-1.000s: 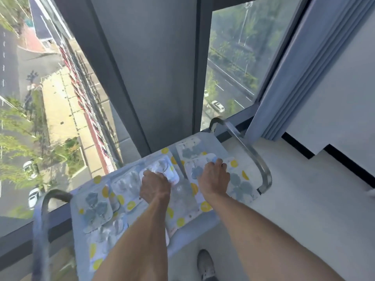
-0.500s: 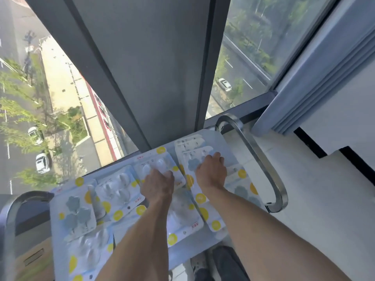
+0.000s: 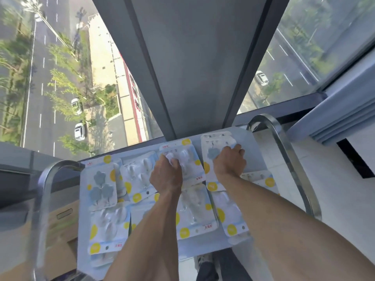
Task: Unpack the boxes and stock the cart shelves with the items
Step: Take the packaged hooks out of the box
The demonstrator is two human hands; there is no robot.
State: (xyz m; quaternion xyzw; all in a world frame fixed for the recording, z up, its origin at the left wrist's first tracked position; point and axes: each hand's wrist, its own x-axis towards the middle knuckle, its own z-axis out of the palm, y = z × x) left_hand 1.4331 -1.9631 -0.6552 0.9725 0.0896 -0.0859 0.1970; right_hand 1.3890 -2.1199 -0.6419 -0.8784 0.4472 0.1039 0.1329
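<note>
Mid-stocking, the left hand (image 3: 165, 176) curls its grip on a white-hook pack (image 3: 182, 159) and the right hand (image 3: 230, 162) on a blue-hook pack (image 3: 213, 153), both on the cart's top shelf (image 3: 250, 159); next likely nudging them square.

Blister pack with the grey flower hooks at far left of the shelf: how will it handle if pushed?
The flat blister pack of grey flower-shaped hooks probably slides easily on the smooth pale-blue cart shelf. Likely light: thin card, clear plastic. Flat, so unlikely to roll.
</note>
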